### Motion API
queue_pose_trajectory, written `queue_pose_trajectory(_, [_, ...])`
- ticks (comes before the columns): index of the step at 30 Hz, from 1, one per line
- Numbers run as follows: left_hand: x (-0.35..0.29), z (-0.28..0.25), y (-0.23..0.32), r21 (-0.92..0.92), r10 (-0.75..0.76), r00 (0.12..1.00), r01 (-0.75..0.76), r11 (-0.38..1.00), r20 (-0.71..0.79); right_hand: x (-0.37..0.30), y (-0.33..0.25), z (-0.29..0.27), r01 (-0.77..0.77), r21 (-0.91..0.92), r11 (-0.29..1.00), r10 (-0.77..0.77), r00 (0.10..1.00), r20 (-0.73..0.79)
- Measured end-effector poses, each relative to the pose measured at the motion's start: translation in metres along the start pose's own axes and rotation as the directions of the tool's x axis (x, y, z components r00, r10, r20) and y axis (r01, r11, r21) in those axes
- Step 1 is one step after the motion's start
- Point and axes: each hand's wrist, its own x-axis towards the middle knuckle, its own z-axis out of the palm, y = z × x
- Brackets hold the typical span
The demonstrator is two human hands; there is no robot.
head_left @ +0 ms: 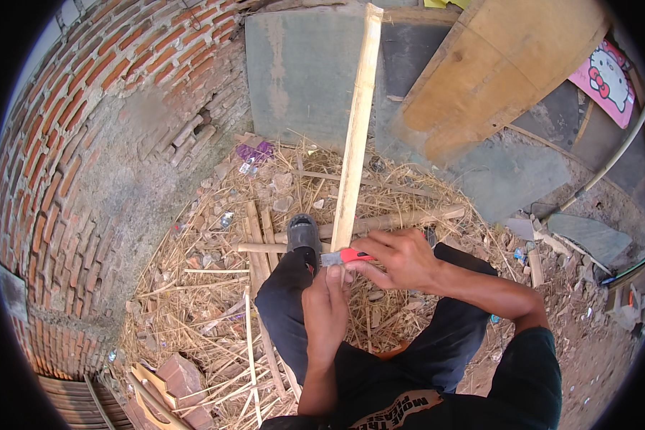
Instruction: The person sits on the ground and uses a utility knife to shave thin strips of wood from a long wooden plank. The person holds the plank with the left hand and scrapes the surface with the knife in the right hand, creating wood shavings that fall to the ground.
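Note:
A long, pale split bamboo strip (357, 122) rises away from me between my knees, its near end at my hands. My right hand (405, 259) is closed around the red handle of a utility knife (352, 256). The knife's short, wide grey blade points left and lies across the near end of the bamboo. Just below the blade, my left hand (327, 307) closes on the bamboo's near end, thumb uppermost. The fingers of that hand are mostly hidden, and so is the blade's exact contact with the bamboo.
Bamboo poles and slats (401, 221) lie over straw and rubble beyond my feet. A brick wall (79, 158) stands at left. Grey panels (301, 79) and a brown board (494, 72) lean at the back. A wooden piece (154, 387) lies at lower left.

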Motion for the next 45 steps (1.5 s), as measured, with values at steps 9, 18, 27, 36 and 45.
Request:
queue_pose_trajectory(9, [0.004, 0.002, 0.01, 0.056, 0.009, 0.999, -0.007, 0.998, -0.044, 0.013, 0.003, -0.01, 0.018, -0.001, 1.0, -0.018, 0.998, -0.066])
queue_pose_trajectory(18, [0.001, 0.003, 0.011, 0.093, 0.044, 0.997, -0.038, 0.995, -0.064, 0.013, 0.002, -0.017, -0.02, -0.038, 0.999, 0.018, 0.999, -0.037])
queue_pose_trajectory(27, [-0.009, -0.001, 0.005, 0.136, 0.042, 0.998, -0.036, 0.99, -0.046, 0.019, 0.01, -0.022, -0.087, -0.048, 0.995, 0.082, 0.992, -0.094])
queue_pose_trajectory(36, [-0.021, -0.005, -0.001, 0.177, 0.002, 0.999, 0.004, 0.984, -0.038, 0.025, 0.024, -0.024, -0.133, 0.005, 0.991, 0.133, 0.985, -0.111])
queue_pose_trajectory(45, [-0.043, -0.014, -0.022, 0.219, -0.056, 0.998, 0.062, 0.974, -0.035, 0.031, 0.048, -0.019, -0.151, 0.004, 0.989, 0.15, 0.977, -0.153])
